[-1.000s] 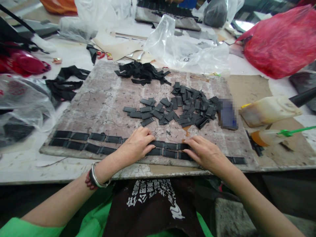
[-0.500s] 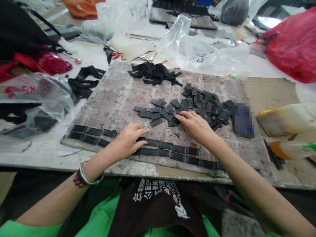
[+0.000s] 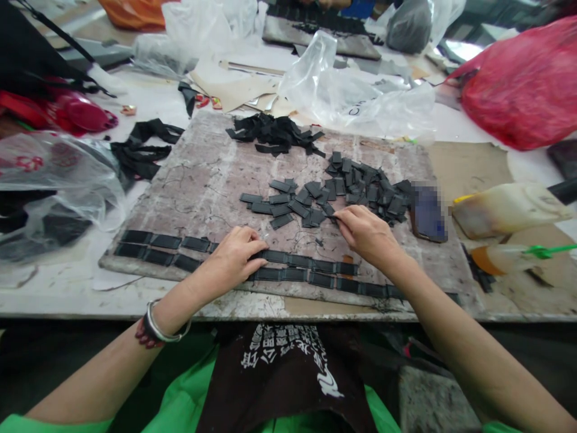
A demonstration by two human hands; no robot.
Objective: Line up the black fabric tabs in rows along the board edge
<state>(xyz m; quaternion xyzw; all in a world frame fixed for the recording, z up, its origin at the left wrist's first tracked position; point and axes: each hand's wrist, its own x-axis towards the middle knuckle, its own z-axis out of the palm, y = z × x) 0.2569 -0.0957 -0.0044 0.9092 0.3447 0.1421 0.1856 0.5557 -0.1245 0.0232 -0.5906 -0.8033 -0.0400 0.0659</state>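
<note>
My left hand (image 3: pixel 238 255) rests over two rows of flat black rectangular pieces (image 3: pixel 274 274) near the board's front edge. Its thumb and fingers are apart, touching the rows and hiding part of them. My right hand (image 3: pixel 367 231) is closed in a pinch on a small black piece (image 3: pixel 332 214), at the near side of a loose heap of similar pieces (image 3: pixel 356 180). Farther back on the worn board (image 3: pixel 189 180) lies a tangle of black strips (image 3: pixel 273 132).
A blurred-out dark object (image 3: pixel 429 213) lies right of the heap. Beyond it are a yellowish bottle (image 3: pixel 509 207) and a green-tipped bottle (image 3: pixel 507 258). Clear plastic bags (image 3: pixel 351 96) lie behind the board, a red bag (image 3: pixel 518 87) at the back right, and black fabric (image 3: pixel 144 147) at left.
My right hand has shifted right, slightly away from the loose pieces, with a black piece between its fingertips. My left hand stays at the rows. The view has turned slightly.
</note>
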